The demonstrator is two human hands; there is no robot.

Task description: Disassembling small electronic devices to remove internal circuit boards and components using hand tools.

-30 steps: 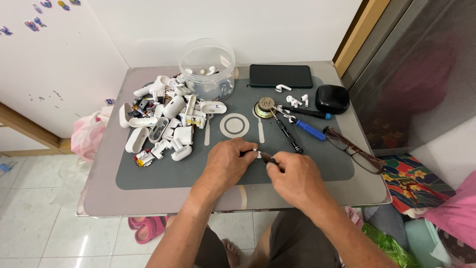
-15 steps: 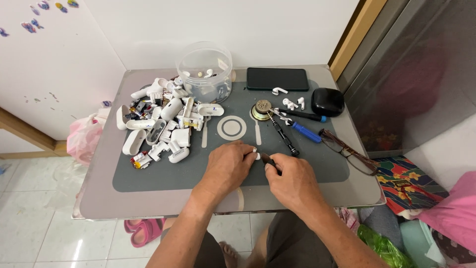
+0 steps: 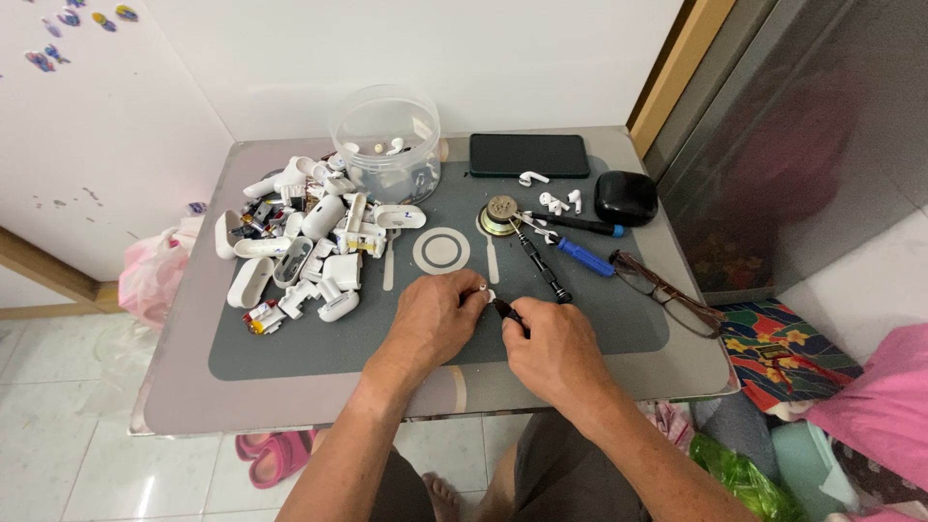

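Pinching a small white earbud point(image 3: 480, 292) in left hand point(image 3: 437, 317). Gripping a black tool point(image 3: 507, 311) in right hand point(image 3: 553, 350), near the grey mat's point(image 3: 290, 348) front edge.

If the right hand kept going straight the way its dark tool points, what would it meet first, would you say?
Most likely the small white earbud piece pinched in the left hand; the right hand aims its dark tool at it.

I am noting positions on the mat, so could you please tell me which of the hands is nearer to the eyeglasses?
Right. The right hand lies just left of the eyeglasses; the left hand is farther left, beyond it.
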